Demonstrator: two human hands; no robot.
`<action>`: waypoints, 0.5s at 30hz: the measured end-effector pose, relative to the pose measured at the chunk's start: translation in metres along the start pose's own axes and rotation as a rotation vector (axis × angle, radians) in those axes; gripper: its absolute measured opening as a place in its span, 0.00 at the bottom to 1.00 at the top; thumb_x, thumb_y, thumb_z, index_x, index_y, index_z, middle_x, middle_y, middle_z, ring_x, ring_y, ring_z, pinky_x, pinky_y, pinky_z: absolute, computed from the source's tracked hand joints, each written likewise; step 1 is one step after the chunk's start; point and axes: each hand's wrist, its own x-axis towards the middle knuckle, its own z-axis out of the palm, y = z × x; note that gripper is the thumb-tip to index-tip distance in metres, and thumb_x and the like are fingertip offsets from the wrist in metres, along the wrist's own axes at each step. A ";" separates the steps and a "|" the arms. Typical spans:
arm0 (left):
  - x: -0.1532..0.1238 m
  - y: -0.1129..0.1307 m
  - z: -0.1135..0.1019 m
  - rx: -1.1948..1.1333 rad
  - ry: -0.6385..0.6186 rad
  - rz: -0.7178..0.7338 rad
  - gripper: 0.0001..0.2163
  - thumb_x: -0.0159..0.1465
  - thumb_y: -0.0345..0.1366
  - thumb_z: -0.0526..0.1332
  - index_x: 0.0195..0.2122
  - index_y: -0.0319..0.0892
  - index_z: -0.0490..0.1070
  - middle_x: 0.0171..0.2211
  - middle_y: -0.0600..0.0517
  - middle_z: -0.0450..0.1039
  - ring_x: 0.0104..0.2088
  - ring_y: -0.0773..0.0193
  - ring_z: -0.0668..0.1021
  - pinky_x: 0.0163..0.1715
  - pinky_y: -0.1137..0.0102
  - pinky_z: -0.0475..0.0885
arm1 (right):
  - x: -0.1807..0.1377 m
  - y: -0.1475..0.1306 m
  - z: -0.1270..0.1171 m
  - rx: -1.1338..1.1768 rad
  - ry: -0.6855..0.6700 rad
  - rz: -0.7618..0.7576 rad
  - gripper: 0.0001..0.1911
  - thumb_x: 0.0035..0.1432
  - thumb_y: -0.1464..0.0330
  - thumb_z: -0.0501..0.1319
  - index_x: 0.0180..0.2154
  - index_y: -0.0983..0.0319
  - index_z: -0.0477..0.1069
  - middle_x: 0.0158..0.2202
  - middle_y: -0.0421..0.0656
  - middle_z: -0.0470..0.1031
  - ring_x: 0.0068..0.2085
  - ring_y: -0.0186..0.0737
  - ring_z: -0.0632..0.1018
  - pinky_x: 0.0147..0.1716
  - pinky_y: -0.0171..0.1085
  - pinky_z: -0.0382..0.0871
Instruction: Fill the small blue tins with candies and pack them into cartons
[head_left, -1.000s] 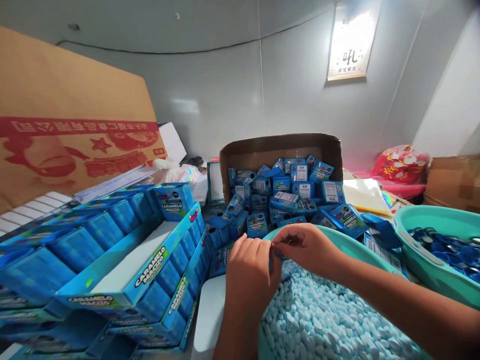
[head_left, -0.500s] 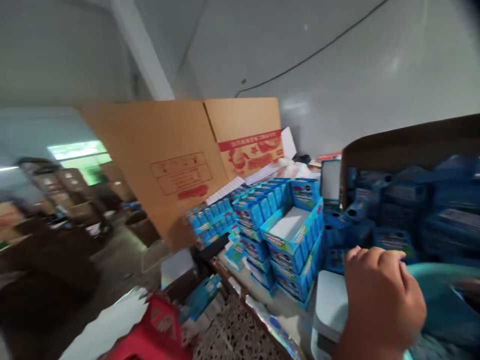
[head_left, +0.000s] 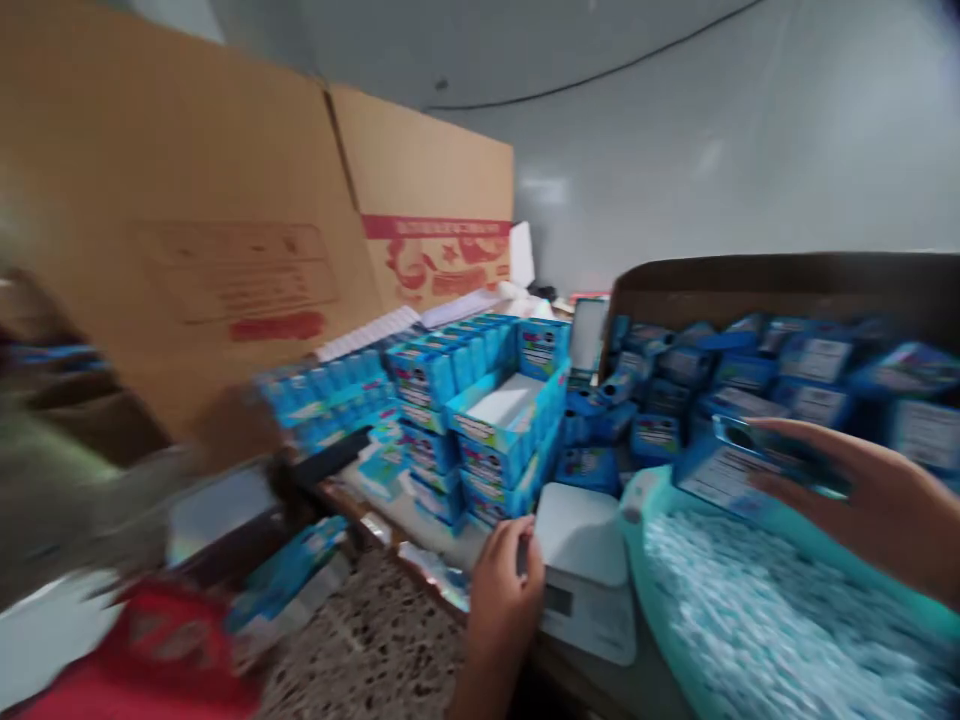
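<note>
Pinching a blue box (head_left: 784, 455) over the near tub (head_left: 642, 550) is the right hand (head_left: 874, 490), the left hand (head_left: 504, 580) curling by the scale (head_left: 583, 535), grip unclear.

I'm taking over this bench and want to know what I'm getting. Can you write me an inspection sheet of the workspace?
Surface: pale table, crowded; shiny wrapping along its near edge.
Job's things: teal tub of pale blue pieces; white scale beside it; stacked blue trays.
Clutter: blue boxes heaped in and before a brown carton.
Hands: left hand curled beside the scale, contents unclear; right hand holds a blurred blue item near the tub's far rim.
Cables: one dark line across the wall, likely a cable.
Surroundings: tall cardboard panels; red plastic item, lower left.
</note>
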 end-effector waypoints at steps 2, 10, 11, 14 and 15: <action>0.002 -0.008 0.005 0.006 -0.038 0.068 0.12 0.66 0.36 0.53 0.46 0.40 0.73 0.42 0.44 0.77 0.44 0.56 0.79 0.46 0.60 0.75 | 0.007 -0.022 -0.008 -0.139 -0.009 0.015 0.25 0.54 0.51 0.65 0.51 0.53 0.73 0.47 0.48 0.78 0.44 0.54 0.79 0.39 0.44 0.72; -0.004 -0.029 0.004 -0.147 0.052 -0.043 0.14 0.66 0.46 0.56 0.45 0.42 0.72 0.42 0.46 0.75 0.42 0.57 0.78 0.43 0.62 0.75 | 0.043 -0.076 0.076 -0.130 -0.505 -0.039 0.23 0.58 0.61 0.64 0.55 0.59 0.69 0.52 0.47 0.76 0.50 0.50 0.76 0.48 0.44 0.71; -0.004 -0.030 0.003 -0.180 0.062 -0.079 0.15 0.65 0.47 0.57 0.44 0.42 0.73 0.42 0.46 0.76 0.41 0.57 0.78 0.42 0.62 0.75 | 0.043 -0.073 0.087 -0.142 -0.573 -0.040 0.24 0.57 0.62 0.64 0.55 0.60 0.69 0.52 0.48 0.75 0.51 0.51 0.76 0.48 0.45 0.71; -0.003 -0.030 0.000 -0.241 0.033 -0.159 0.15 0.65 0.48 0.57 0.42 0.43 0.74 0.41 0.47 0.76 0.42 0.57 0.78 0.42 0.63 0.75 | 0.041 -0.059 0.110 -0.205 -0.784 -0.025 0.27 0.56 0.64 0.64 0.57 0.63 0.68 0.53 0.51 0.75 0.52 0.54 0.75 0.50 0.47 0.70; -0.002 -0.029 -0.001 -0.249 0.017 -0.168 0.15 0.64 0.49 0.57 0.42 0.43 0.74 0.41 0.48 0.77 0.42 0.57 0.78 0.42 0.63 0.75 | 0.039 -0.056 0.113 -0.215 -0.837 -0.015 0.28 0.56 0.64 0.63 0.58 0.63 0.67 0.53 0.53 0.74 0.53 0.55 0.75 0.51 0.48 0.69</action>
